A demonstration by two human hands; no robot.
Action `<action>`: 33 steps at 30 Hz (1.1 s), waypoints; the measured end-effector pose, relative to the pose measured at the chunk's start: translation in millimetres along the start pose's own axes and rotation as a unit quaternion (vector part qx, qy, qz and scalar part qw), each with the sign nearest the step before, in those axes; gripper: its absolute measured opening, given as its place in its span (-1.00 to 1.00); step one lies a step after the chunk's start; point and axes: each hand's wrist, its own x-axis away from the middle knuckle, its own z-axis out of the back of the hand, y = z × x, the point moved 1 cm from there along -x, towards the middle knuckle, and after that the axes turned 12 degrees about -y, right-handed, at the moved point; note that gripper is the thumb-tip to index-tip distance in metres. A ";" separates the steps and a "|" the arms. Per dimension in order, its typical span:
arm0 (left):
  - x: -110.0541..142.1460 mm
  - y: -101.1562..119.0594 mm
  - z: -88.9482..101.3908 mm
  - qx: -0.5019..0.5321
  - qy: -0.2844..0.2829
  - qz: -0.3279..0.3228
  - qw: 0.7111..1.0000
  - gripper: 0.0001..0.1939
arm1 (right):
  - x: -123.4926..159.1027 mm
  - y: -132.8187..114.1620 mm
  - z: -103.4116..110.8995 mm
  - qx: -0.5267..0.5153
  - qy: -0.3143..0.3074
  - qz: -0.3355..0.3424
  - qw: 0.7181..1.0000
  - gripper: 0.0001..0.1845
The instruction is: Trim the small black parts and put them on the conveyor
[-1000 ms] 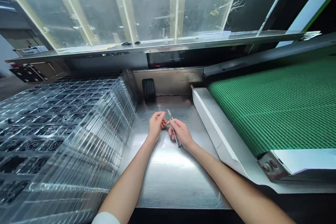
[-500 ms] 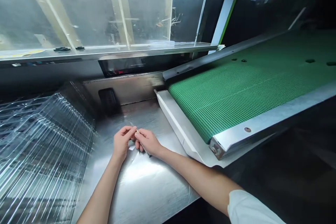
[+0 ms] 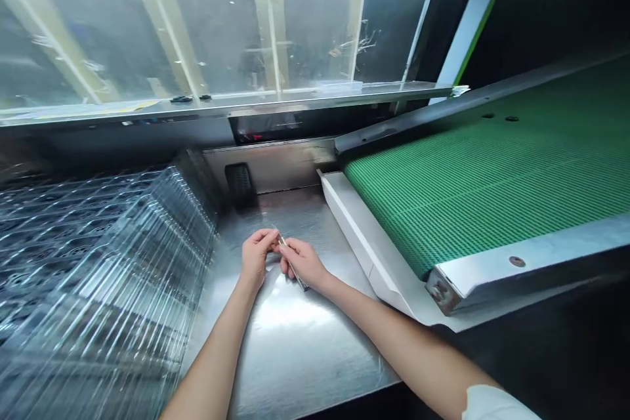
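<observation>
My right hand (image 3: 306,262) is closed around a thin, rod-like tool (image 3: 296,273), dark toward its lower end and pale near its upper tip. Pinched fingers of my left hand (image 3: 255,256) meet the upper end of that tool. Whether a small piece sits between those fingertips is too fine to make out. Both hands are close together above the shiny metal table (image 3: 290,348).
Stacked clear plastic trays (image 3: 123,275) stand on the left. To the right runs a green conveyor belt (image 3: 457,197) with small dark pieces (image 3: 512,119) on it and a metal guide (image 3: 354,230) along its end. A shelf edge (image 3: 305,102) crosses behind.
The view has swung left, so everything sits further right in the picture. My hands stay together over the table, and more of the thin tool shows between them.
</observation>
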 end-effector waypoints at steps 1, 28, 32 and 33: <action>-0.3 -0.4 0.3 0.006 0.004 -0.002 1.000 -0.54 | 0.0 -0.6 -0.3 0.002 -0.004 0.000 1.000 -0.51; -10.6 -4.3 10.3 0.116 0.082 -0.040 0.989 -0.52 | 4.2 -22.5 -5.3 -0.011 0.014 -0.071 0.997 -0.14; -10.1 -5.2 8.2 0.092 0.047 -0.036 0.994 -0.55 | 4.0 -23.2 -5.4 -0.006 0.020 -0.076 0.997 -0.09; -9.8 -5.2 8.0 0.090 0.048 -0.035 0.994 -0.56 | 3.8 -23.1 -5.3 -0.007 0.021 -0.078 0.997 -0.08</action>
